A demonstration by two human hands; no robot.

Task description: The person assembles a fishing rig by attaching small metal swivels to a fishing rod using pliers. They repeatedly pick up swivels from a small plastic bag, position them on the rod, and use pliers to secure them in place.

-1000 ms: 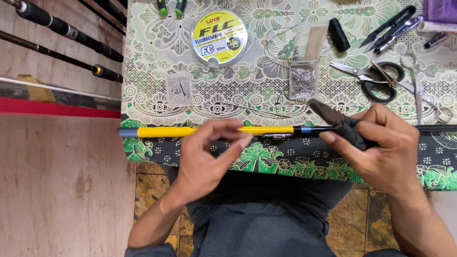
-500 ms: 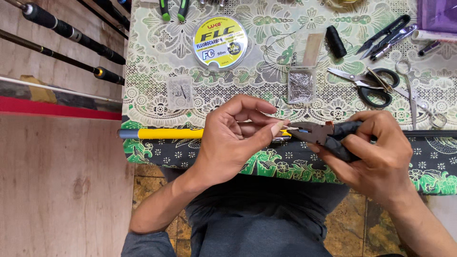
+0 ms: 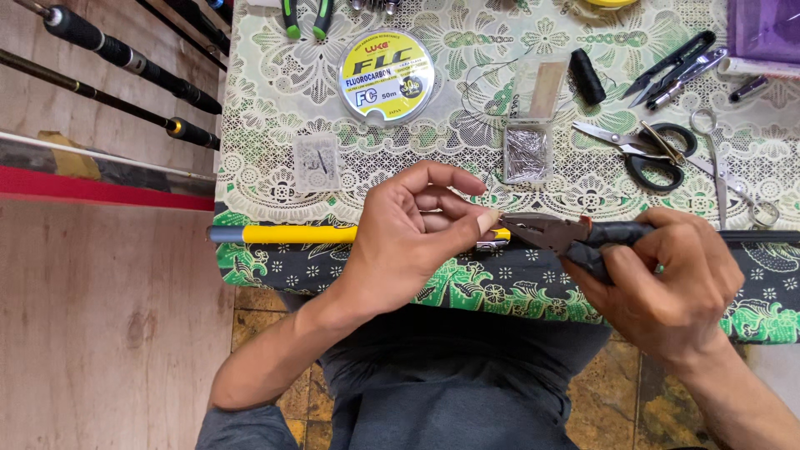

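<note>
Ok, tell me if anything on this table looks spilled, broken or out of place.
Nothing stands out. The tools lie loosely but intact on the patterned cloth: scissors, a line spool, and a clear box of pins with its pins inside. The right hand holds pliers at the yellow rod, the left hand beside their tip.

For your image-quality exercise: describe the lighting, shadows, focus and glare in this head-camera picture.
Head view: even, soft daylight, faint shadows under the left hand and right hand; pliers and patterned tablecloth sharp; mild sheen on the line spool; frame edges bend slightly.
</note>
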